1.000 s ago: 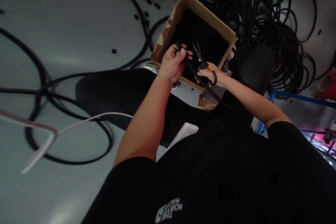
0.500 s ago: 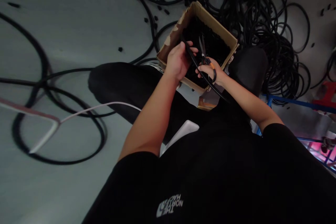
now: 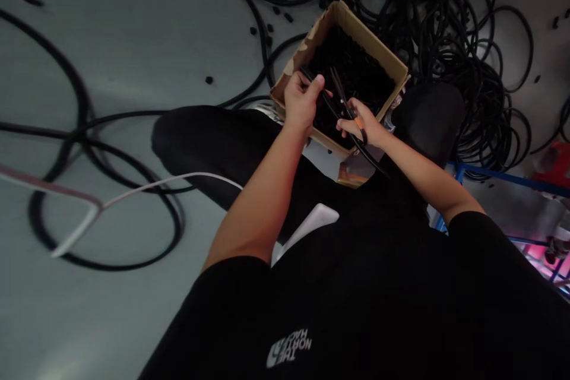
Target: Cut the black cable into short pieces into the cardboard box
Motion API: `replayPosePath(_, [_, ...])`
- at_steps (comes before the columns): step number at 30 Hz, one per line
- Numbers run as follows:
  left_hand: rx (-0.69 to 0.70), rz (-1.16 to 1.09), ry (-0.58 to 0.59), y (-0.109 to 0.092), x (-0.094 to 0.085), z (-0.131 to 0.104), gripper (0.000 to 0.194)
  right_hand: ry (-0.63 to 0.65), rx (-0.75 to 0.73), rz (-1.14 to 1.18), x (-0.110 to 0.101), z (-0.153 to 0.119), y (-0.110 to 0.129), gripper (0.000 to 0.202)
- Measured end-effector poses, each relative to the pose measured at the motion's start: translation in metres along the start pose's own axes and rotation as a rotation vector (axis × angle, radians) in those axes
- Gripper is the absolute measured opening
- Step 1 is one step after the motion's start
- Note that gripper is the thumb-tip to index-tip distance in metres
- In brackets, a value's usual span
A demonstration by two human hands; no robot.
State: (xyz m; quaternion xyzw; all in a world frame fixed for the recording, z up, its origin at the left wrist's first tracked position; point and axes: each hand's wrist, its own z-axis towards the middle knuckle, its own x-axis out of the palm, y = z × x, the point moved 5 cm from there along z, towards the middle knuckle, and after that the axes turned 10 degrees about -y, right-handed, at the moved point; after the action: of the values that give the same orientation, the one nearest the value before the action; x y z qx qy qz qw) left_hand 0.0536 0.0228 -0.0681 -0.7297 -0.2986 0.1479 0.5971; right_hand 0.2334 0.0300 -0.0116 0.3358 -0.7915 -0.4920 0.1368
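Note:
Over the open cardboard box [image 3: 386,53] my left hand [image 3: 303,101] grips a black hose [image 3: 330,105] near its upper end, thumb pressed on it. My right hand [image 3: 363,123] holds scissors [image 3: 341,88] with black and orange handles, their blades pointing up over the box beside the hose. The hose also passes along my right hand's fingers and runs down toward my lap. Dark pieces [image 3: 356,65] fill the box, too dim to make out one by one.
Large black hose coils [image 3: 485,95] lie on the floor at the upper right, and wide loops [image 3: 111,267] at the left. Small black pieces are scattered beyond the box. A blue frame [image 3: 512,177] stands at the right. A white cable [image 3: 187,175] crosses near my leg.
My left hand has turned and closed over the hose near its end; its fingers were more open before. The scissor blades have tilted left and look closer together. The view has shifted slightly.

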Motion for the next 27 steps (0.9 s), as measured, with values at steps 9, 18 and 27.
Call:
replayPosePath(9, [-0.061,0.057,0.069,-0.011,0.005,-0.014,0.088,-0.031,-0.031,0.167,-0.005,0.002,-0.020,0.068])
replayPosePath(18, [-0.187,0.001,0.158,-0.014,-0.004,-0.011,0.076,-0.190,0.019,0.042,-0.047,0.005,-0.010,0.071])
replayPosePath(27, [-0.339,-0.038,0.157,-0.032,-0.022,0.006,0.045,-0.198,0.167,-0.119,-0.092,-0.013,-0.022,0.063])
